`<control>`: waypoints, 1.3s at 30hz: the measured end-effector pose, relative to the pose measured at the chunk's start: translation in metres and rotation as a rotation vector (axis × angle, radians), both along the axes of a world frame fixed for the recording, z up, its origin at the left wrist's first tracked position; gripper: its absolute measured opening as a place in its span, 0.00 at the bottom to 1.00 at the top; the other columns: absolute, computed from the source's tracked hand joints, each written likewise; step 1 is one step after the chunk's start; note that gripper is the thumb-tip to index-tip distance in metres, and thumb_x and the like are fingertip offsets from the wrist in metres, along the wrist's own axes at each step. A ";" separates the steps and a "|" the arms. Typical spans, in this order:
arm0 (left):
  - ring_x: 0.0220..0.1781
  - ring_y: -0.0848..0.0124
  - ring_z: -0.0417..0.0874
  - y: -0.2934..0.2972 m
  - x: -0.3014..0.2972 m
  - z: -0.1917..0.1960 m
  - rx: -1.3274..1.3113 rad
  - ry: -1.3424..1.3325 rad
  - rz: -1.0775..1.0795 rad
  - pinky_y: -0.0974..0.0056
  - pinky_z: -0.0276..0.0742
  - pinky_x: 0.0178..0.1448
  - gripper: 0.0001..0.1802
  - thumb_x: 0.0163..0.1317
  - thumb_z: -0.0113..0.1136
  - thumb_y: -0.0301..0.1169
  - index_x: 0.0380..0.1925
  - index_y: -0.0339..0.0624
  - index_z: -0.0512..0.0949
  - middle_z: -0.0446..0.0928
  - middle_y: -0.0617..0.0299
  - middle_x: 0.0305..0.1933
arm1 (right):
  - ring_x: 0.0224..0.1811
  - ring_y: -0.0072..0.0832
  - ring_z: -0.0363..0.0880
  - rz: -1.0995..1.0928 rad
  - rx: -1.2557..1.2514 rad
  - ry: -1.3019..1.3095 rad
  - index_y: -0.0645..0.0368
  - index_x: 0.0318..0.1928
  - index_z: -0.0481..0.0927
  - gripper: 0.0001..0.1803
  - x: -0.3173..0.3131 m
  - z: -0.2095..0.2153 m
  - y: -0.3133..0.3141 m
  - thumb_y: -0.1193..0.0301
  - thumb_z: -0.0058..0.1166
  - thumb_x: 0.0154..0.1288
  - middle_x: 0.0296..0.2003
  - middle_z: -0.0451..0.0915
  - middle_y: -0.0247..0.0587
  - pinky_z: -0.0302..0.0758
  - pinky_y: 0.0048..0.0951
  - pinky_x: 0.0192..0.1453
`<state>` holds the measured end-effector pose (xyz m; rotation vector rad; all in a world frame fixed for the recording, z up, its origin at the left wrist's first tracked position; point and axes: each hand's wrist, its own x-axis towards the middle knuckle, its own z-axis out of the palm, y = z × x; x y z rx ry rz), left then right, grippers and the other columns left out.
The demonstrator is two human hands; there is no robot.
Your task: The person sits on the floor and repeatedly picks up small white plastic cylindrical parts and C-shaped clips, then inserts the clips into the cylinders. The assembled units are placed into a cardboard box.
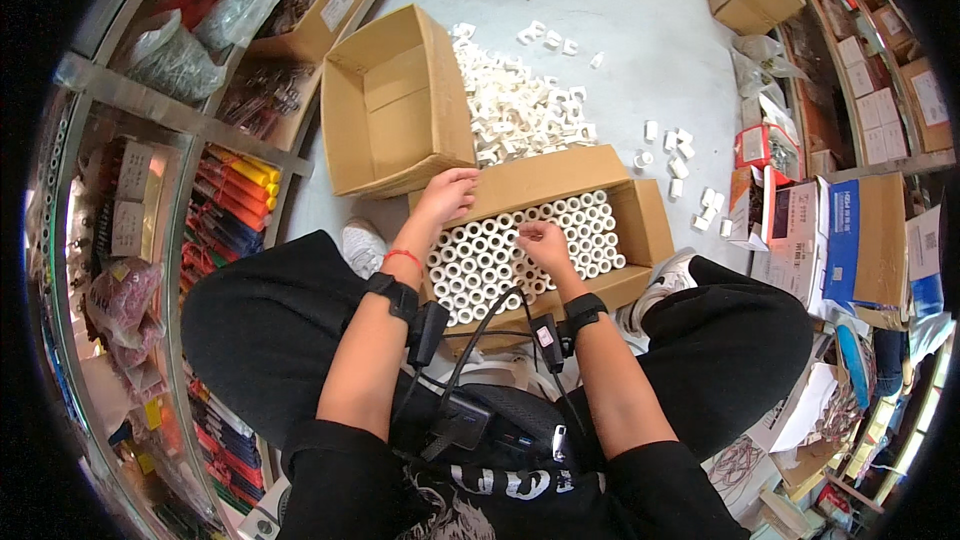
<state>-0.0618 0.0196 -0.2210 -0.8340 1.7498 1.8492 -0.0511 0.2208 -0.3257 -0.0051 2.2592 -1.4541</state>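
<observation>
A cardboard box (545, 183) with its flaps folded out sits between my legs, holding rows of short white plastic pipe fittings (470, 265) with round holes facing up. My right hand (545, 244) is over the middle of the rows, thumb and fingers pinched at the rim of a white fitting. At the box's far left corner is my left hand (450, 196), its fingers bent and held together; whatever they may hold is hidden. Just beyond it stands a taller cardboard box (395, 90), tipped toward me, with a bare inside.
A heap of loose white fittings (520, 105) lies on the floor beyond the box. Several more fittings (680, 155) are scattered to the right. Metal shelving (150, 105) stands close on my left, with cartons (860, 240) on my right. Black cables (490, 315) run between my wrists.
</observation>
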 end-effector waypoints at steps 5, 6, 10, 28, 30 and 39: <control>0.33 0.77 0.74 -0.001 0.000 -0.005 0.036 -0.003 0.030 0.73 0.71 0.38 0.15 0.61 0.40 0.36 0.45 0.49 0.70 0.74 0.67 0.38 | 0.22 0.36 0.75 -0.072 0.160 0.207 0.64 0.24 0.76 0.11 -0.018 0.029 0.017 0.66 0.52 0.50 0.19 0.76 0.46 0.71 0.32 0.29; 0.32 0.77 0.75 -0.001 -0.001 -0.007 0.059 -0.018 0.040 0.74 0.71 0.37 0.15 0.62 0.39 0.36 0.45 0.49 0.70 0.73 0.67 0.36 | 0.21 0.40 0.73 -0.064 0.223 0.267 0.65 0.21 0.73 0.14 -0.027 0.037 0.027 0.66 0.50 0.52 0.17 0.74 0.48 0.69 0.34 0.27; 0.29 0.79 0.75 0.009 -0.006 -0.006 0.046 -0.029 0.004 0.75 0.71 0.33 0.15 0.61 0.38 0.33 0.47 0.48 0.68 0.72 0.68 0.34 | 0.26 0.46 0.74 -0.155 0.404 0.393 0.63 0.21 0.74 0.11 -0.068 0.057 0.084 0.67 0.49 0.50 0.21 0.75 0.51 0.70 0.39 0.31; 0.30 0.78 0.74 0.001 -0.006 -0.011 0.028 -0.147 -0.056 0.75 0.66 0.30 0.15 0.55 0.51 0.34 0.44 0.48 0.68 0.73 0.71 0.33 | 0.46 0.48 0.63 -0.569 0.847 0.071 0.51 0.46 0.69 0.28 -0.108 -0.001 0.282 0.71 0.57 0.37 0.45 0.63 0.49 0.68 0.40 0.48; 0.31 0.76 0.75 0.005 -0.009 0.001 -0.010 -0.156 -0.056 0.74 0.68 0.32 0.16 0.57 0.49 0.33 0.46 0.47 0.67 0.73 0.70 0.36 | 0.46 0.46 0.64 -0.530 0.875 0.039 0.51 0.45 0.69 0.27 -0.118 -0.001 0.292 0.74 0.57 0.37 0.45 0.63 0.47 0.69 0.39 0.48; 0.39 0.73 0.74 0.000 -0.010 0.009 -0.013 -0.173 0.055 0.69 0.69 0.38 0.20 0.60 0.45 0.37 0.52 0.46 0.63 0.71 0.67 0.44 | 0.43 0.44 0.67 -0.551 0.802 -0.003 0.55 0.37 0.71 0.19 -0.132 -0.016 0.304 0.79 0.56 0.39 0.41 0.64 0.46 0.70 0.36 0.46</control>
